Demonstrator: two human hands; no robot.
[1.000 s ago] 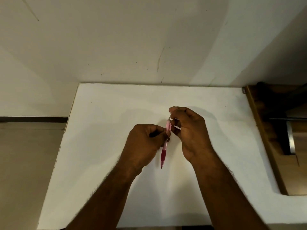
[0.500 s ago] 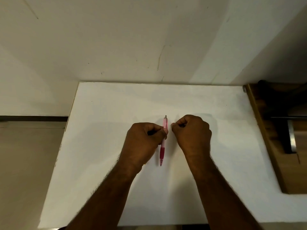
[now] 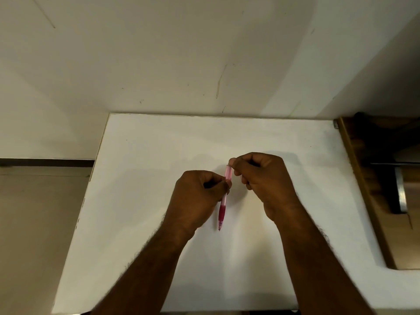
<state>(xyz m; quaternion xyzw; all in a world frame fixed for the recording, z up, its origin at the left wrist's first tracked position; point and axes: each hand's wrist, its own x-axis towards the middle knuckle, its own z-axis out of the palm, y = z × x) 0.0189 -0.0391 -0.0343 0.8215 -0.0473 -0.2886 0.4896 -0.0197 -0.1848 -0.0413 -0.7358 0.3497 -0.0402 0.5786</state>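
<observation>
A pink translucent pen [image 3: 223, 206] with a darker red grip points tip-down toward me over the white table [image 3: 141, 201]. My left hand [image 3: 197, 201] pinches the pen's barrel at its middle with curled fingers. My right hand [image 3: 263, 180] has its fingers curled, and its thumb and fingertip pinch the pen's top end. The upper part of the barrel shows between the two hands.
A cream wall [image 3: 181, 53] rises behind the table. At the right stands a wooden piece of furniture [image 3: 372, 201] with a metal part [image 3: 401, 192]. Tan floor [image 3: 34, 223] lies to the left of the table's edge.
My right hand dropped away from the pen into a fist half a second ago, then rose again and now pinches the pen's top. The left hand kept its hold.
</observation>
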